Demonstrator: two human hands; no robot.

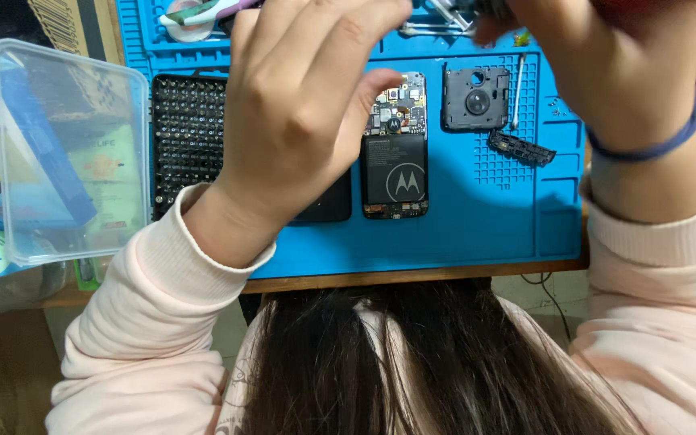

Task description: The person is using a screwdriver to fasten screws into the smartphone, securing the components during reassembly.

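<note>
The blue silicone work mat [485,209] spreads widest, ribbed and compartmented, rubbery and matte, lying well below both raised hands on a wooden desk edge [412,276]. Out beyond the left hand [300,121] stands a clear plastic box [66,153], thin-walled and glossy, and just under that hand's wrist lies a black bit rack [187,137] studded with rows of small metal tips. The left hand is lifted toward the camera, fingers curled loosely with thumb and forefinger drawn near each other; whether anything sits between them cannot be told. The right hand [614,56], a purple band on its wrist, is up at the top edge, fingers bent over something metallic and mostly hidden, so its hold cannot be told either. Directly beneath the gap between the two hands rests the opened phone [395,145], flat on the mat, its black battery and bare circuit board exposed. It is probably light, rigid and delicate; the outer edges of the frame look safest to take, away from the board. Below the right hand lie a dark camera frame piece [477,98], hard plastic, then a small black strip part [521,148].
</note>
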